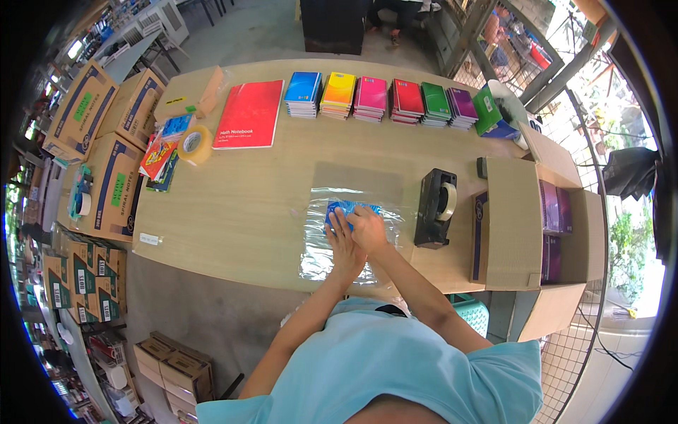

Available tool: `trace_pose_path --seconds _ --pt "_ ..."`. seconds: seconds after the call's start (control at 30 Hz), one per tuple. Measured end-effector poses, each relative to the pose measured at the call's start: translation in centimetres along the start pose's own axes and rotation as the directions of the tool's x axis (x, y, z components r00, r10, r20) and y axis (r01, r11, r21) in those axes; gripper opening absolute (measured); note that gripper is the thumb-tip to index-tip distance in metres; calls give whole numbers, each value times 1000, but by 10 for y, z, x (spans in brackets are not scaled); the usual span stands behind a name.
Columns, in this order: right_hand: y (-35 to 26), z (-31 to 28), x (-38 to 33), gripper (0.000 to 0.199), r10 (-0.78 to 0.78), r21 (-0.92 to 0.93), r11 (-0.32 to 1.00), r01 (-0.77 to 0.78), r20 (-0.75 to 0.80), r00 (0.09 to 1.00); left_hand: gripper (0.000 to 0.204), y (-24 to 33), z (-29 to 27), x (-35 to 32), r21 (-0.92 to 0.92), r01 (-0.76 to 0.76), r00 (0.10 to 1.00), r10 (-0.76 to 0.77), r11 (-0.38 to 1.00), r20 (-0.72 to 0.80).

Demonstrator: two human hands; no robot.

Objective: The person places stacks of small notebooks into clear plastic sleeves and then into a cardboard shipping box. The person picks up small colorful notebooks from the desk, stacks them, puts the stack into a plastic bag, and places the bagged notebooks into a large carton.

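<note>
A small blue notebook [330, 209] lies on clear plastic bags [321, 258] in front of me, at the middle of the table; most of it is hidden under my hands. My left hand [343, 240] rests on its left part, fingers stretched out flat. Against the notebook's right part my right hand [369, 230] presses with curled fingers; whatever they pinch is hidden. The plastic shines and wrinkles around both wrists. To the right of the hands stands a black tape dispenser [432, 208] with a roll of clear tape.
Several stacks of coloured notebooks [354, 97] line the table's far edge, beside a large red notebook [249, 116]. A tape roll [195, 145] and closed cartons [106, 191] are at left. At right, an open carton [512, 233] holds purple notebooks [556, 206].
</note>
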State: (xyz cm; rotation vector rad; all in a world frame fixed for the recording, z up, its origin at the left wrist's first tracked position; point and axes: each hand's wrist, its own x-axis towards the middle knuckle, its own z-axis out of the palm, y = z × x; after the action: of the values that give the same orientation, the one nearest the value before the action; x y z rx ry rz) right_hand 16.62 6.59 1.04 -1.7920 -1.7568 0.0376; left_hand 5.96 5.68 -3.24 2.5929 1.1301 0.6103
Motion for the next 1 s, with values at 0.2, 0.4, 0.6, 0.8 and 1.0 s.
trace_pose_path --seconds 0.2,0.4,0.6,0.8,1.0 --pt "-7 1 -4 15 53 -86 995 -47 64 997 83 0 9 2 -10 47 999 -46 999 29" --pt "-7 4 -20 30 -12 -157 987 30 112 994 90 6 -4 0 -72 93 996 -92 993 19" --pt "-19 -15 -37 47 -41 -147 987 60 131 991 71 -41 -65 -39 127 -66 989 47 990 141" --pt "-21 -5 -43 50 -39 -128 990 50 83 996 35 -80 -91 70 -2 -223 956 218 975 -197" --pt "-19 -6 -45 53 -55 -125 990 66 87 995 46 -134 -89 37 19 -398 916 399 917 -48"
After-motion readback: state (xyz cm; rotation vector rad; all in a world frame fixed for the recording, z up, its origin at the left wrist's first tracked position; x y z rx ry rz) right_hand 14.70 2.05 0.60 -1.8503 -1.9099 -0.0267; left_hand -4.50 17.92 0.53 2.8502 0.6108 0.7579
